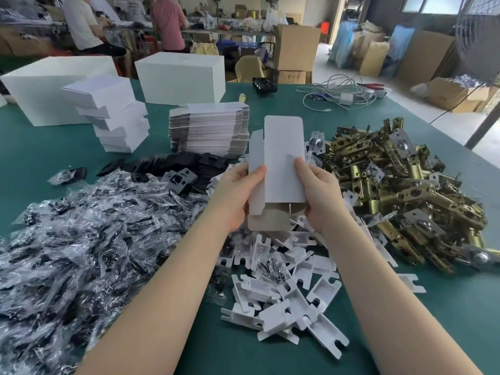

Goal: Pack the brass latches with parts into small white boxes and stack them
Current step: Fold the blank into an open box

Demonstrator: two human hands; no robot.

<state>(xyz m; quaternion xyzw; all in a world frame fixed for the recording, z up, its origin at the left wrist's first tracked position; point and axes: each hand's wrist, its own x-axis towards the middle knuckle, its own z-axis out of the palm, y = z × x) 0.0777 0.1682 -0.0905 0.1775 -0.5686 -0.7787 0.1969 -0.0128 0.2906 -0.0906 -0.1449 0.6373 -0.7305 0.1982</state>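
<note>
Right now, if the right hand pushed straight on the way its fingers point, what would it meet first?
Probably the stack of flat box blanks. The right hand, gripping the small white box, points up-left and away, though depth is unclear.

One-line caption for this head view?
Both hands, left hand and right hand, hold an unfolded small white box above piles of brass latches.

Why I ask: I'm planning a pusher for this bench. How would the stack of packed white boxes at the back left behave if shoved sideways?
The stack of packed white boxes would probably topple or shear: its boxes already sit staggered and skewed. The green table looks matte, so the bottom box may drag.
</note>
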